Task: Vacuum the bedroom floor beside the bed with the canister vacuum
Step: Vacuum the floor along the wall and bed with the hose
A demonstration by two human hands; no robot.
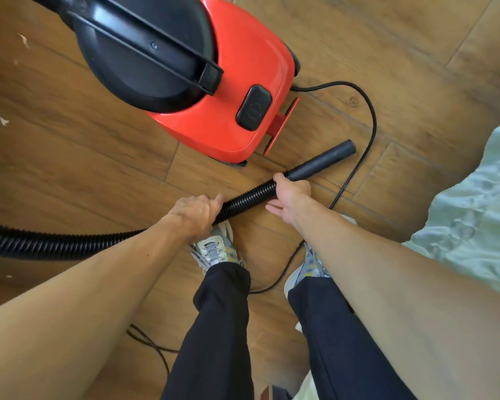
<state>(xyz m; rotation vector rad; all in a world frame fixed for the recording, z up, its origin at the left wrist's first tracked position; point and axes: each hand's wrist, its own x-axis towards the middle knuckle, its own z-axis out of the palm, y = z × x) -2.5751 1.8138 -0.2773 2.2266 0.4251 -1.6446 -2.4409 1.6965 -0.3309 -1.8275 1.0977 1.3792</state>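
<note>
Wood-plank flooring (70,157) flecked with pale scraps fills the left of the bedroom, where a ribbed black hose (41,241) sweeps in from the frame edge. A person's left hand (195,212) grips the hose from above. The right hand (292,194) curls round it where it meets the smooth black nozzle tube (321,161). Just beyond both hands sits the red canister vacuum (237,67), its power cord (370,111) looping toward pale green bedding (474,212) at the right edge.

Bright daylight; edges warped, perhaps blurred.
</note>
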